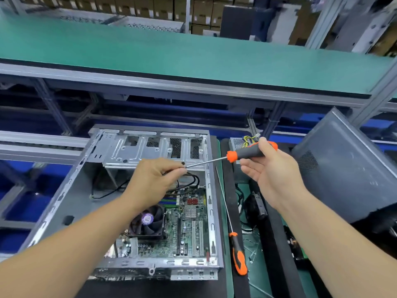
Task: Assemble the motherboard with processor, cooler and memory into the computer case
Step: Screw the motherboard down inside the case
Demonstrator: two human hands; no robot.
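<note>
left hand (153, 176) fingers pinched; right hand (269, 168) gripping, palm up

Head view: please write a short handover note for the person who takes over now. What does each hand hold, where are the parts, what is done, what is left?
Right hand holds the screwdriver by its handle, in the air over the computer case.
Left hand pinches at the shaft tip; whether it holds a screw is too small to tell.
Done: motherboard with cooler fan lies in the case.
Left: probably screwing the board down. A second screwdriver lies on the mat to the right.
</note>
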